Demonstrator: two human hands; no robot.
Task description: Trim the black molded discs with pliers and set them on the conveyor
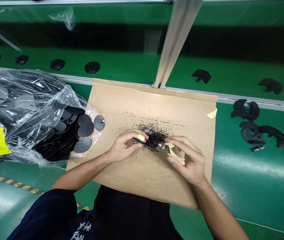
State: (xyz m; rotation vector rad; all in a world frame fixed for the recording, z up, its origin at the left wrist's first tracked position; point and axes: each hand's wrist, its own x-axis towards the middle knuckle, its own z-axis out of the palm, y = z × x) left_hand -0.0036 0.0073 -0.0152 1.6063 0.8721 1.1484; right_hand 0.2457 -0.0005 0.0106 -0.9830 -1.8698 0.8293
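Note:
My left hand [123,145] pinches a thin black plastic disc [150,146], seen nearly edge-on, between thumb and fingers. Yellow tape is wrapped round one of its fingertips. In my right hand [188,156] is a pair of small metal nippers [165,147], its handles covered in pale yellow tape. The nippers' jaws point left and lie close to the disc's edge; whether they touch it I cannot tell. Just behind both hands, a dark pile of tiny black plastic bits [155,135] is spread over a cardboard sheet [142,176].
A clear plastic bag [32,96] full of black discs spills onto the cardboard's left side. Curved black parts [247,110] lie on the green surface at right. More black pieces [57,64] sit beyond the metal rail. A metal post [177,43] rises behind the cardboard.

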